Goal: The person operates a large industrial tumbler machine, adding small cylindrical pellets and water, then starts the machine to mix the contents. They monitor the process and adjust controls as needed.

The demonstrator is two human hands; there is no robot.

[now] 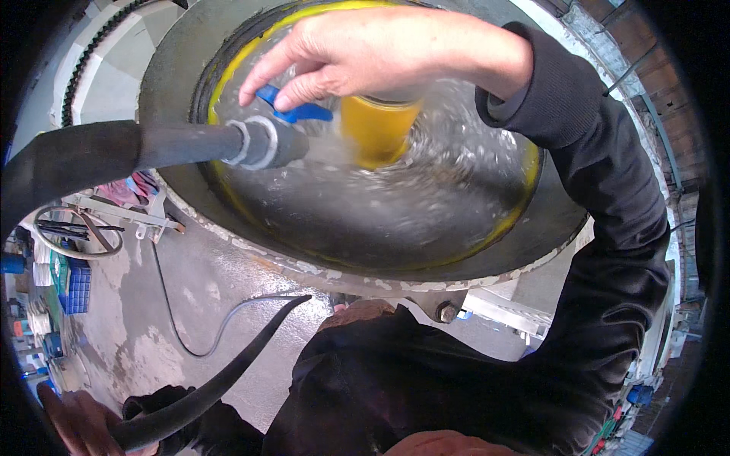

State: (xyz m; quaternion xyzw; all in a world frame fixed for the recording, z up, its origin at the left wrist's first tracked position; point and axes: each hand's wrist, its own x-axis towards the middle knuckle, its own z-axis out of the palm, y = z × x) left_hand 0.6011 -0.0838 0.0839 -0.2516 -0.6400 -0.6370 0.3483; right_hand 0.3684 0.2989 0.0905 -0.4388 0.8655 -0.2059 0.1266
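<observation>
My right hand (pixel 342 57) reaches over a large round metal basin (pixel 171 76), its thumb and forefinger about a blue valve handle (pixel 308 112). That handle sits by a grey fitting (pixel 262 143) on the end of a thick black hose (pixel 84 156), which comes in from the left. Inside the basin, a yellow cylinder (pixel 379 129) stands in the middle of blurred, watery-looking swirls, with a yellow ring round the edge. At the lower left, my left hand (pixel 80 422) is closed round a thinner black hose (pixel 220 384), whose end points toward the basin.
Below the basin's chipped rim is a wet-looking concrete floor (pixel 122 327) with a thin grey hose (pixel 205 353) lying on it. A handwheel (pixel 76 234) and a blue crate (pixel 76 289) stand at the left. White machine parts (pixel 509 311) show under the basin's right side.
</observation>
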